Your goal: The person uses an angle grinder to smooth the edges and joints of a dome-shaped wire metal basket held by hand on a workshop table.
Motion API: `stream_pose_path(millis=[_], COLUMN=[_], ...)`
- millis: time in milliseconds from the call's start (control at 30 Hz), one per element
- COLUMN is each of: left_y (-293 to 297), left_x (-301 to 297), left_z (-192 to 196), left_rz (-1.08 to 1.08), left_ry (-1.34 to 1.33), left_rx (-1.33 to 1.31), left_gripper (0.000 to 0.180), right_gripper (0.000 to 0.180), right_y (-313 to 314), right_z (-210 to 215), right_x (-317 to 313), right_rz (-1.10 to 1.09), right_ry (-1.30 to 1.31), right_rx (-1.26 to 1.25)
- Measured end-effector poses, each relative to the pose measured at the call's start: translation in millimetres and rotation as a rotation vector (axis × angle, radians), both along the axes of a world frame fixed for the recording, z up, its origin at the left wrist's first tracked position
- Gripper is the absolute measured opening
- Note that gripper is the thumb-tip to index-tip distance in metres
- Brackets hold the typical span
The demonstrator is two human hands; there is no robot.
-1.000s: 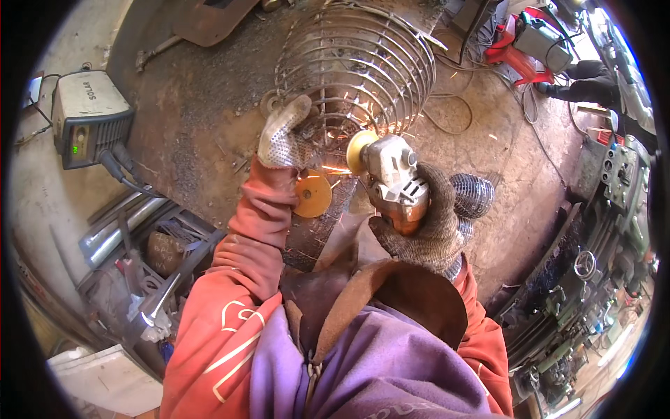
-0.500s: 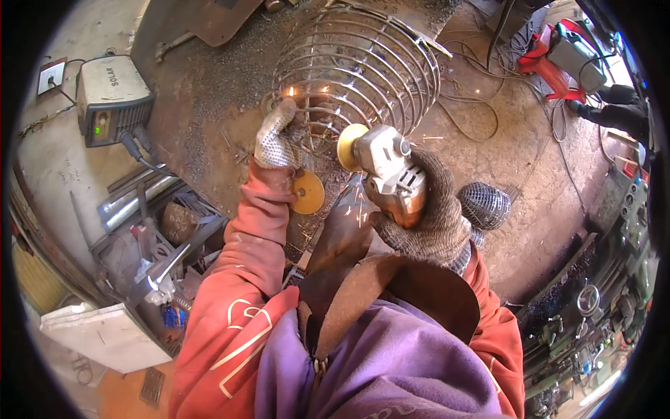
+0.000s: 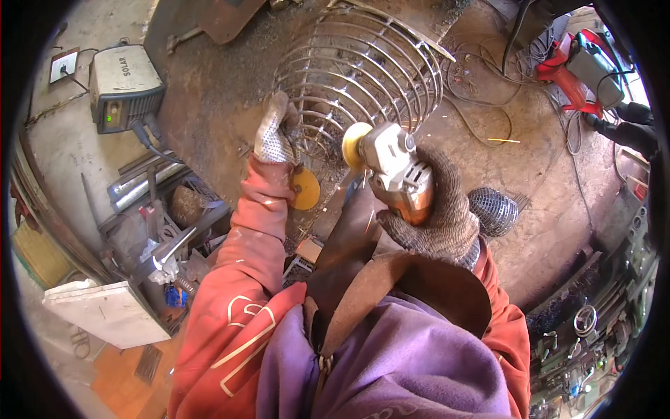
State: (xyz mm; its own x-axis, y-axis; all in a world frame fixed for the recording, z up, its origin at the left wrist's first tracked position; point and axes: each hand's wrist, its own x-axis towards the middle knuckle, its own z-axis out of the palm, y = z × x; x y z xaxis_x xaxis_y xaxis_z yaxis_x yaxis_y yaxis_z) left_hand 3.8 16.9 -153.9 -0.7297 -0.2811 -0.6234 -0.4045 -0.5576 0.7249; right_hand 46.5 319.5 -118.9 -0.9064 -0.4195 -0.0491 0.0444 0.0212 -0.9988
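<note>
A round cage of welded metal rods (image 3: 342, 89) lies on the ground ahead of me. My left hand (image 3: 276, 133), in a light dotted work glove, is closed around the cage's near left edge; the fingertips are partly hidden. In a dark knitted glove, my right hand (image 3: 447, 213) wraps round the body of an angle grinder (image 3: 389, 157). The grinder's yellow disc (image 3: 355, 144) is close to the near rods; whether it touches them I cannot tell. Another yellow disc (image 3: 305, 188) shows beside my left sleeve. A few sparks show near the grinder.
A welding machine (image 3: 127, 87) stands at left, above metal offcuts and a white slab (image 3: 105, 314). A hammer (image 3: 185, 42) lies at the far left. Cables (image 3: 513, 129) loop over the ground at right, near a red stand (image 3: 565, 77) and a person's dark-clothed leg (image 3: 631, 133). Machinery lines the lower right.
The bright glow and sparks by my left hand have gone, and fewer sparks fly near the grinder. The grinder has shifted slightly to the right; my left hand keeps its grip on the cage.
</note>
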Motion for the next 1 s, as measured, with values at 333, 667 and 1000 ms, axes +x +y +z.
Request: stream_pose_path(millis=[333, 667, 1000], left_y=[-14.5, -40.6, -16.6], left_x=[2.5, 17.8, 5.3], left_z=[-21.1, -44.2, -4.4], left_rz=[0.083, -0.113, -0.179], left_ry=[-0.056, 0.025, 0.000], left_rx=[0.006, 0.139, 0.094], left_gripper=[0.032, 0.049, 0.052], right_gripper=[0.083, 0.070, 0.065], right_y=[12.9, 10.6, 7.9], right_z=[30.5, 33.6, 23.9], right_x=[-17.7, -10.2, -29.2], right_rz=[0.134, -0.048, -0.096], right_ry=[0.005, -0.368, 0.023], right_rx=[0.203, -0.145, 0.140])
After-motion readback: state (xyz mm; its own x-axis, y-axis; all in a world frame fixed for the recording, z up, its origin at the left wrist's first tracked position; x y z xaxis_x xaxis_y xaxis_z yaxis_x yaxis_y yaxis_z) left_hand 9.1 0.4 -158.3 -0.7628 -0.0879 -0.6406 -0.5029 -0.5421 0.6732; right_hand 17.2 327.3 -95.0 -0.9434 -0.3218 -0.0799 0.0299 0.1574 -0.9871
